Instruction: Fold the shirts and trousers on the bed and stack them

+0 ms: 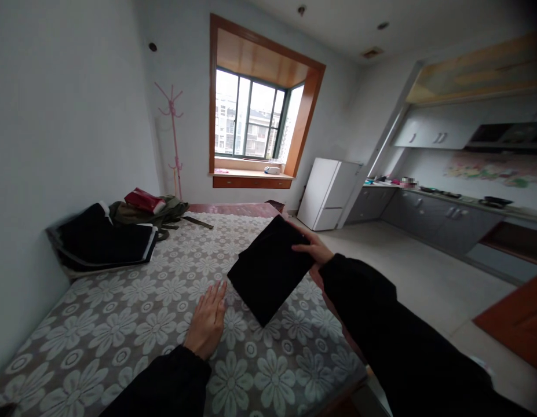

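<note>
My right hand [314, 249] grips a flat black panel [270, 269] by its right edge, with the thumb on top. The panel is roughly rectangular, tilted, and has a stepped edge at its upper left, as if two layers overlap. It is held over the flower-patterned bed cover [153, 327]; I cannot tell whether its lower corner touches the cloth. To the left of the panel, my left hand [209, 318] is open with its fingers stretched out, back of the hand up, over the cover and apart from the panel.
Against the left wall lies a black folded item with pale edges [105, 240]. Beside it is an olive backpack [170, 211] with a red pouch [144, 201] on top. Beyond the bed stand a pink coat rack [175, 139] and a white fridge [324, 194]. Kitchen cabinets [433, 220] line the right.
</note>
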The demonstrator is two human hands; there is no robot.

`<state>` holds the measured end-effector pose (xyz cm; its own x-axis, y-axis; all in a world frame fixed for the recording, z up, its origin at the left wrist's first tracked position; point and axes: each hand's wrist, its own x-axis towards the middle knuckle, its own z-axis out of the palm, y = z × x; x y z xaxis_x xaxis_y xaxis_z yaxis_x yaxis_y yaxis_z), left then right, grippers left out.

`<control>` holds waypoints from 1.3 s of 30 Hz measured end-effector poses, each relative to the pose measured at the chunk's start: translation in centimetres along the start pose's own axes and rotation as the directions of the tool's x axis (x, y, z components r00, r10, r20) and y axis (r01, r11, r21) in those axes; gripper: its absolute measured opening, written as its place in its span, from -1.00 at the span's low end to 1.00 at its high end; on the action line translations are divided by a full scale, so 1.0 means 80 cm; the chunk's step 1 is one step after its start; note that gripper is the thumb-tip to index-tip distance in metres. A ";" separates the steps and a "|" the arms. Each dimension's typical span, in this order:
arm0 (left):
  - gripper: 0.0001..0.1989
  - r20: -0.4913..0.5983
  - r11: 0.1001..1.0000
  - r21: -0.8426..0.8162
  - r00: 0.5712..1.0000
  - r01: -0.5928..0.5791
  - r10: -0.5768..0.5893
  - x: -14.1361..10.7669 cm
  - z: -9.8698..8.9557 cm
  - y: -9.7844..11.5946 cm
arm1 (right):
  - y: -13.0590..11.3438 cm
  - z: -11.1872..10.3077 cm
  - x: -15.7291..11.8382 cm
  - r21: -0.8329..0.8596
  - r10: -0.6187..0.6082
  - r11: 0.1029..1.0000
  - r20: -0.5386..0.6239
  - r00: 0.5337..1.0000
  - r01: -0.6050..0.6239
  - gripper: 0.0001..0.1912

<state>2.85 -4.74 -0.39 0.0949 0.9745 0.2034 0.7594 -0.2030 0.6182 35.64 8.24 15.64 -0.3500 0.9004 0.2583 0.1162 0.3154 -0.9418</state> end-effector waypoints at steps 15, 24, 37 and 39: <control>-0.44 0.183 0.930 0.353 0.982 -0.106 0.043 -0.003 -0.002 0.013 | 0.038 -0.196 0.163 -0.178 0.086 0.975 -0.249 0.965 -0.133 -0.26; -0.46 0.172 0.901 0.407 0.981 -0.152 0.088 -0.002 0.007 0.002 | 0.150 -0.233 0.141 -0.391 0.131 0.878 -0.357 0.925 -0.275 -0.31; -0.47 0.183 0.871 0.453 0.976 -0.191 0.119 0.002 0.011 -0.007 | 0.198 -0.266 0.125 -0.535 0.182 0.764 -0.358 0.916 -0.361 -0.36; -0.47 0.186 0.869 0.454 0.975 -0.197 0.123 0.002 0.011 -0.009 | 0.215 -0.262 0.111 -0.608 0.169 0.699 -0.372 0.913 -0.377 -0.33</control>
<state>2.90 -4.38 -1.49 0.3061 0.9426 0.1331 0.9334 -0.3247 0.1526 54.00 27.92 6.23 0.0458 0.9866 0.1566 0.7779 0.0631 -0.6252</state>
